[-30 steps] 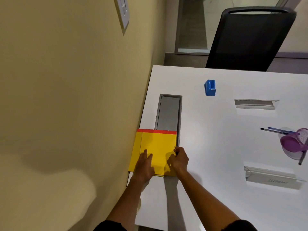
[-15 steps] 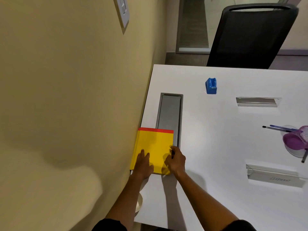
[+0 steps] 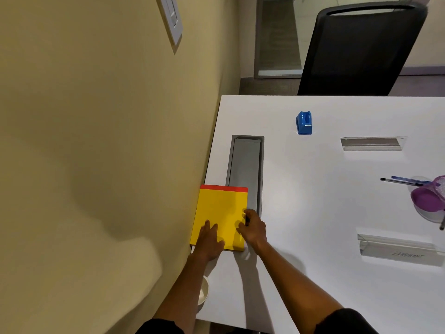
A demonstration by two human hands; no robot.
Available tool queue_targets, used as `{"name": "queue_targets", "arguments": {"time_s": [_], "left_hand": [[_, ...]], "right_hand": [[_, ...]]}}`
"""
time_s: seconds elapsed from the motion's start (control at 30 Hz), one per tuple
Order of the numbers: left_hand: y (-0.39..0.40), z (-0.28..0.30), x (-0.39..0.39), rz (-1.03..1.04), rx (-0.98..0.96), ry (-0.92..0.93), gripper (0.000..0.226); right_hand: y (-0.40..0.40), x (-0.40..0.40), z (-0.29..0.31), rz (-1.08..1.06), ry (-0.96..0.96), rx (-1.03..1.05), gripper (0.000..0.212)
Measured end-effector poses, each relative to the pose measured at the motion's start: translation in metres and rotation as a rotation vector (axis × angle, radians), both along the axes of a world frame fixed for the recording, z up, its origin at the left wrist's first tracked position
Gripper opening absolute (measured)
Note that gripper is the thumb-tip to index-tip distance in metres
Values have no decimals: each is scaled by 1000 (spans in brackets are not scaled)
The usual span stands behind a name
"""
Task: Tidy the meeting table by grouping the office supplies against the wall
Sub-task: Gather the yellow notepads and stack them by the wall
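1. We see the tan wall along the left edge of the white tabletop, our landmark throughout; a black chair stands at the tabletop's far end, well out from the wall.
2. The yellow notepad, red-bound along its far edge, lies flat with its long side against the wall and partly covers a grey cable tray set in the tabletop.
3. Two clear name holders and a purple cup with pens sit well away from the wall, the small blue sharpener-like piece somewhat nearer it.
4. We judge the step in hand to be squaring the notepad to the wall; the next move calls for letting go and reaching across for the scattered pieces, the blue one being closest.
5. Both forearms reach forward from the near edge. The left hand lies palm-down on the pad's near corner by the wall, fingers spread flat and gripping nothing.
6. The right hand sits at the pad's edge farther from the wall, fingers curled around that edge; how firmly it pinches we cannot tell.
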State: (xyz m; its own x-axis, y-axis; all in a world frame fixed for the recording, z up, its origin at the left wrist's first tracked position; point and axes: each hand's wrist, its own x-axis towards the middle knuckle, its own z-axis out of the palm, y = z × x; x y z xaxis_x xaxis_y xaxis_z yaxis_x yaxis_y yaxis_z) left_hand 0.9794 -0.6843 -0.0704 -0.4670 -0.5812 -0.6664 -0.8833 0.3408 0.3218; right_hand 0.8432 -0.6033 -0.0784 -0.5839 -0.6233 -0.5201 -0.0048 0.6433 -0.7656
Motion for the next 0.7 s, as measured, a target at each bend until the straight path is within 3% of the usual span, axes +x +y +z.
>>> {"name": "queue_targets", "arguments": {"time_s": [0.13, 0.27, 0.47, 0.7], "left_hand": [[6, 8, -3, -29, -59, -23, 70], [12, 20, -15, -67, -161, -16, 75], [33, 45, -45, -82, -289, 56, 77], [75, 78, -62, -195, -368, 110, 77]], "right_hand": [[4, -10, 9, 24, 38, -29, 53], [25, -32, 27, 3, 302, -97, 54], [57, -74, 34, 218, 654, 194, 76], [104, -82, 62, 132, 828, 284, 81]]}}
